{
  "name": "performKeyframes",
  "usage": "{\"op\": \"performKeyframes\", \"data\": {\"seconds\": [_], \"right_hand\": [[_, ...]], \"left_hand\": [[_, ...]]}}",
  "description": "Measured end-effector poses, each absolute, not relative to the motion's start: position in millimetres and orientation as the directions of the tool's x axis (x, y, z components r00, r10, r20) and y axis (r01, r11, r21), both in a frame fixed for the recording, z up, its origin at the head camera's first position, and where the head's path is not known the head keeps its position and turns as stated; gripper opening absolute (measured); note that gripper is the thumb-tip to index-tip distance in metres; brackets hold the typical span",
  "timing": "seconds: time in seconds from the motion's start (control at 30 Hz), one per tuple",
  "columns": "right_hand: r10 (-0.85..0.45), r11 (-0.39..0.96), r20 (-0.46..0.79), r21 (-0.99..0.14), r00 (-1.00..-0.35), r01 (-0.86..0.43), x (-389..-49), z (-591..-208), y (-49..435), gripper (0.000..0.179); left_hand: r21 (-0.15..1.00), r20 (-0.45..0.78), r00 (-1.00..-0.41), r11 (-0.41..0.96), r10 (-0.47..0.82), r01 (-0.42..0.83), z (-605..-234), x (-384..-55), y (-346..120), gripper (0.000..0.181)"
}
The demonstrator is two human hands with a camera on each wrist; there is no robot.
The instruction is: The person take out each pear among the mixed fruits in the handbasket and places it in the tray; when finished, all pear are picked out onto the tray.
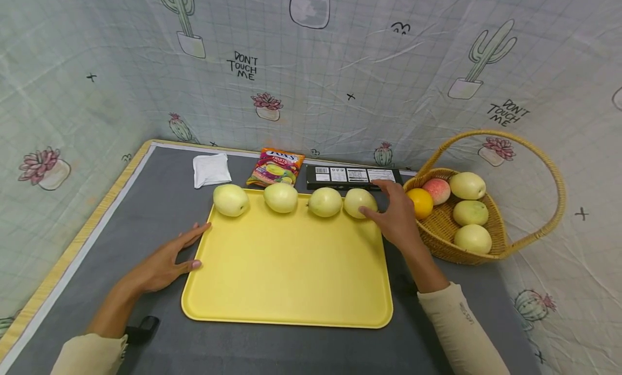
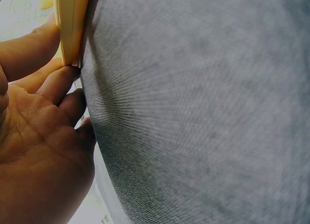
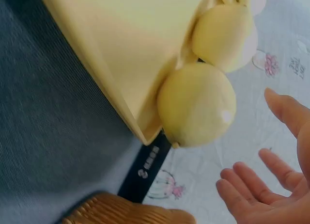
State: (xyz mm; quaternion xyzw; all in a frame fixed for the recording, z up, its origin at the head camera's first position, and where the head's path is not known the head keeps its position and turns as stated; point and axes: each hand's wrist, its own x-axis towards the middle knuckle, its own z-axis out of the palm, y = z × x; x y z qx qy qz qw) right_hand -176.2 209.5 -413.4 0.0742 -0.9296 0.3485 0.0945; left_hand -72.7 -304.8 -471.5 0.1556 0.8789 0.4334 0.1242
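Observation:
A yellow tray lies on the dark grey table cover, with several pale yellow-green, pear-like fruits in a row along its far edge. My left hand touches the tray's left rim with fingers loosely extended; in the left wrist view the left hand shows its thumb and fingertips at the rim. Beside the rightmost fruit is my right hand. In the right wrist view that fruit stands apart from the right hand, whose fingers are spread around nothing.
At the right stands a wicker basket with a tall handle, holding an orange, a peach and several pale fruits. Behind the tray lie a white packet, a Fox's candy bag and a flat black box. A printed cloth backs the table.

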Motion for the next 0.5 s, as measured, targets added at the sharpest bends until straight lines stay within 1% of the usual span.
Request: {"op": "performKeyframes", "data": {"seconds": [0.27, 0.5], "right_hand": [[-0.034, 0.755, 0.377, -0.597, -0.925, -0.271, -177.7, -400.0, 226.4, 0.067], [0.051, 0.737, 0.431, -0.625, -0.901, -0.257, -181.8, -391.9, 250.5, 0.063]], "left_hand": [[0.804, -0.08, -0.919, 0.57, 0.386, 0.17, -471.5, -72.8, -305.6, 0.089], [0.802, -0.087, -0.918, 0.574, 0.386, 0.166, -471.8, -72.8, -305.1, 0.089]]}}
